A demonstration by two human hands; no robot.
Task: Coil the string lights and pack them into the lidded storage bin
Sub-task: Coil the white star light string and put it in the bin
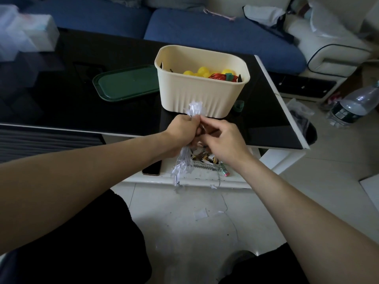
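Note:
My left hand [181,132] grips a bundle of white star-shaped string lights [194,108]; the stars stick out above my fist and more hang below it toward the floor. My right hand [222,140] is right beside it, fingers curled and pinching the strand at the bundle. A thin wire trails down over the floor tiles. Just behind my hands stands the cream storage bin [202,95], open, with yellow balls and red and green items inside. Its dark green lid [127,83] lies flat on the black table to the bin's left.
The black glass table [71,103] has a white edge and a lower white shelf [205,175] holding small clutter and a dark phone [151,168]. A blue sofa runs behind it. A plastic water bottle [356,105] stands on the floor at right. Paper scraps lie on the tiles.

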